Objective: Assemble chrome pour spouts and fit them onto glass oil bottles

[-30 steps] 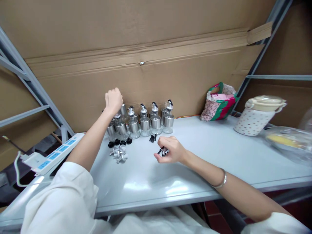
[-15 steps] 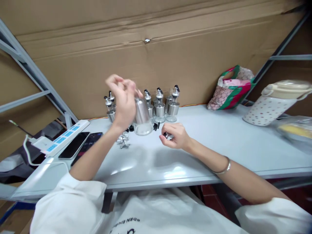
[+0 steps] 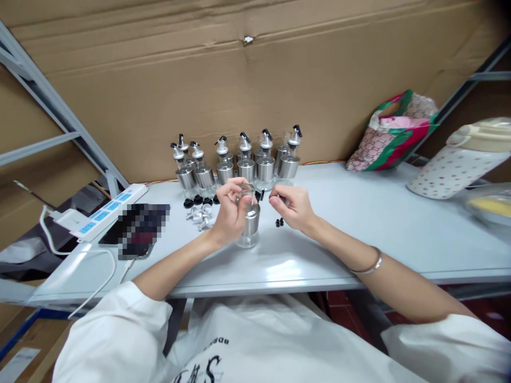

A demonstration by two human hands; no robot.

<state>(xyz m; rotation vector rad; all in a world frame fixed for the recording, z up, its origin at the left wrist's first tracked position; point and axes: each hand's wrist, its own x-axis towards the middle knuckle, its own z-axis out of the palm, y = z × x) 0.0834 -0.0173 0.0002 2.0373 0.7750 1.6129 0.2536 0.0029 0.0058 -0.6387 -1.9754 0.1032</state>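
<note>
My left hand (image 3: 229, 215) is closed around a glass bottle with a steel sleeve (image 3: 250, 226), which stands on the grey table (image 3: 359, 239) with no spout on its neck. Just right of it, my right hand (image 3: 291, 205) pinches a small spout part that I can barely make out. Two tiny black pieces (image 3: 279, 222) lie under that hand. A row of several finished bottles with pour spouts (image 3: 239, 159) stands behind, against the cardboard. Black caps (image 3: 198, 200) and silver spout parts (image 3: 200, 215) lie left of the held bottle.
A white power strip (image 3: 107, 210) and a blurred-out phone (image 3: 139, 229) lie at the table's left end. A patterned bag (image 3: 393, 130), a dotted white jug (image 3: 463, 159) and a plastic bag (image 3: 489, 205) sit at the right. Cardboard (image 3: 239, 80) walls the back.
My left hand lifted one bottle out of the back row and set it down on the table in front of me. My right hand moved up beside it with the small part.
</note>
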